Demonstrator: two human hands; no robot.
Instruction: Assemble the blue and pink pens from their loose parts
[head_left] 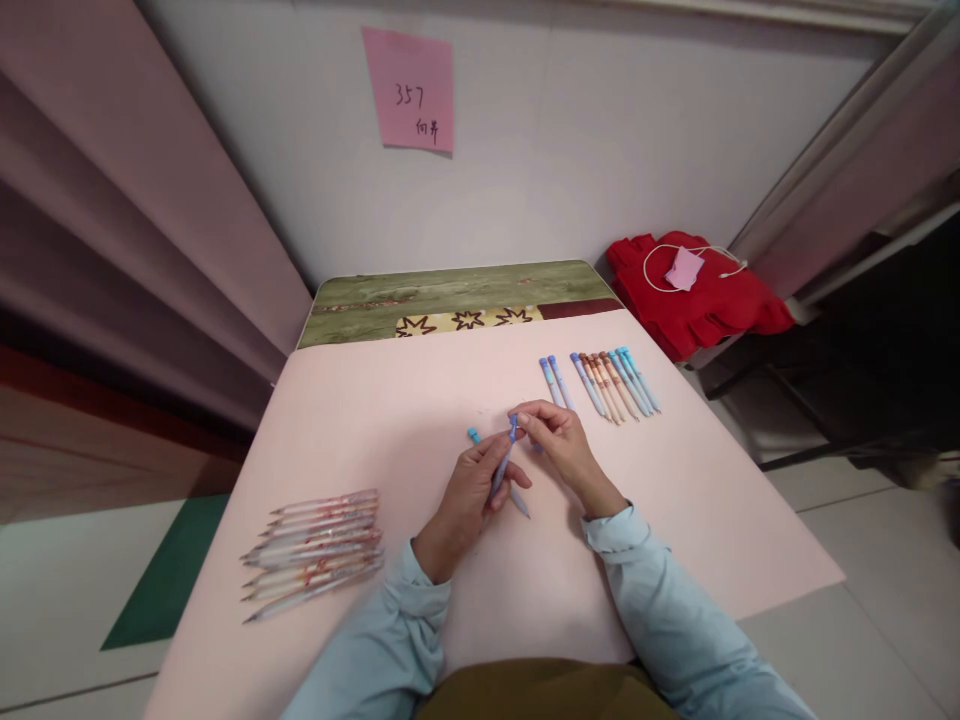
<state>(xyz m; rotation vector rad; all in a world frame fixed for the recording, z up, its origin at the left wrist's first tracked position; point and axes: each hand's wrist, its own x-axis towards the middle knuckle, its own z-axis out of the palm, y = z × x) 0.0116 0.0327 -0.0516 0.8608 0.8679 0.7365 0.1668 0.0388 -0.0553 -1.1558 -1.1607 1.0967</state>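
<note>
My left hand (469, 495) is closed around the barrel of a blue pen (501, 477), held tilted above the table. At its upper end, my right hand (559, 440) pinches the darker blue top with thumb and fingertips. Whether that top is joined to the barrel I cannot tell. A pen with a turquoise top (473, 435) lies under my left hand, its middle hidden and its pointed tip (520, 503) showing beyond my fingers. Just past my right hand lie two pens with blue tops (553, 378), their lower ends partly covered.
A row of blue, brown and turquoise-topped pens (611, 385) lies at the right. Several pale, red-patterned pens (319, 545) are piled at the left. Pink paper (375, 420) covers most of the table. A red ruffled cushion (694, 295) with a white cable sits beyond the right edge.
</note>
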